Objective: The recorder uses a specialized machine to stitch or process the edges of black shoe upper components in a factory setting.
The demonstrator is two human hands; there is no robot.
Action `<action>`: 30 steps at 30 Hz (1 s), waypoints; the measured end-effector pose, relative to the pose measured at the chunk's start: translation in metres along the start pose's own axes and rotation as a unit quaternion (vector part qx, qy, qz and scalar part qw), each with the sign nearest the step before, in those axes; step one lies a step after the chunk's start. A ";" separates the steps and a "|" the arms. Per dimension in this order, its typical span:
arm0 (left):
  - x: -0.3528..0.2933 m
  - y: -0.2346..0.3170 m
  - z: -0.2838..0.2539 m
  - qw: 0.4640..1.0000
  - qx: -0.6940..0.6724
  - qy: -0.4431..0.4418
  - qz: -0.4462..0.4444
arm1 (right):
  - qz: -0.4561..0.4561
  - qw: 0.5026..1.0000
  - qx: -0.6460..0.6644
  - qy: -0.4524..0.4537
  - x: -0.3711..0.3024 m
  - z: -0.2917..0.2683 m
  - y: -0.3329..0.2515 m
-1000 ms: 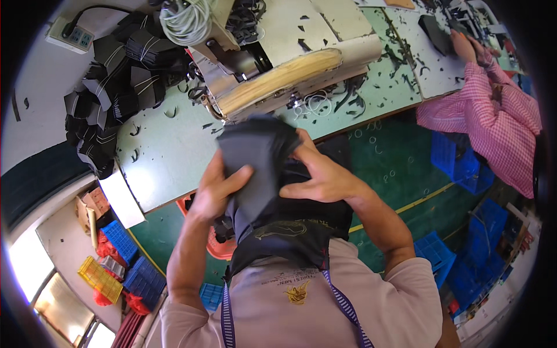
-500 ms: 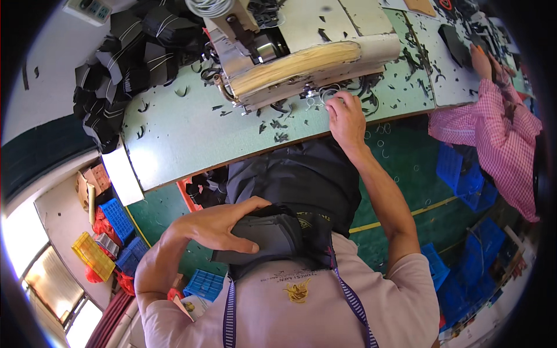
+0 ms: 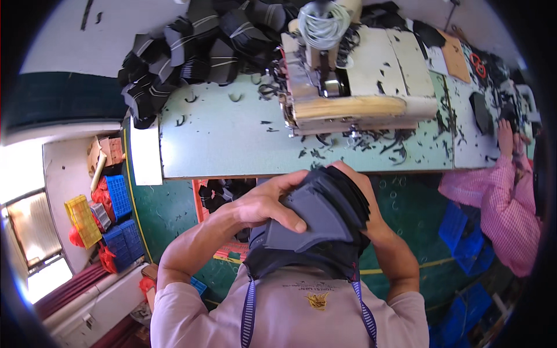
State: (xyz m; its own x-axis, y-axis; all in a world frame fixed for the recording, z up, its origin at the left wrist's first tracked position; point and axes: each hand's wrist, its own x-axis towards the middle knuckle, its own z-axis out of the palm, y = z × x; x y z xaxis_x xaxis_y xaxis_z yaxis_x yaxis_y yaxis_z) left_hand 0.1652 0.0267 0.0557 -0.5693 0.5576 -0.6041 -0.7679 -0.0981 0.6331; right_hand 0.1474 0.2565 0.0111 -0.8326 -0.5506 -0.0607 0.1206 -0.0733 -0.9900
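Observation:
A thick stack of dark grey, curved-edged flat pieces [image 3: 319, 217] is held between my two hands, in front of my apron and near the table edge. My left hand [image 3: 270, 203] grips its left side, the thumb lying on the top piece and the other fingers over the far edge. At the right side my right hand [image 3: 362, 194] is closed round the stack's edge, its fingertips mostly hidden behind the layers. Several layers fan apart on that right side.
Beyond the pale green table [image 3: 232, 142] edge stands a cream machine [image 3: 360, 110] with a coil of pale cord [image 3: 324, 26]. Black scraps [image 3: 313, 153] litter the tabletop. Dark piled pieces [image 3: 203, 46] lie at the back left. A co-worker's checked sleeve [image 3: 487, 185] is at the right.
My right hand has left the pale loops by the machine and come back to the stack. The stack has risen from my lap toward the table edge. The whole view has shifted.

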 end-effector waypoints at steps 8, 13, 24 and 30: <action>-0.028 0.011 -0.024 0.994 -0.108 -0.026 0.010 | 0.059 0.948 0.311 0.039 -0.008 -0.005 0.007; -0.023 0.018 -0.022 0.971 0.178 0.132 0.091 | 0.042 0.702 0.702 -0.114 -0.032 0.002 -0.009; -0.017 -0.012 -0.073 0.972 -0.188 -0.035 0.134 | 0.160 0.851 0.487 0.109 0.002 -0.012 0.027; 0.001 0.009 -0.038 0.854 0.456 -0.118 -0.221 | 0.131 0.965 -0.014 -0.226 0.055 0.040 0.018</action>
State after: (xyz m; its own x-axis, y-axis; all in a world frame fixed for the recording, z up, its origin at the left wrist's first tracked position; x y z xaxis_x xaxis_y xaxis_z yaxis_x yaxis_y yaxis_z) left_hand 0.1465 -0.0053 0.0423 -0.1253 0.5358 -0.8350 -0.2839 0.7871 0.5477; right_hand 0.1252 0.1915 -0.0055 -0.4543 -0.8538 -0.2544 0.2752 0.1371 -0.9516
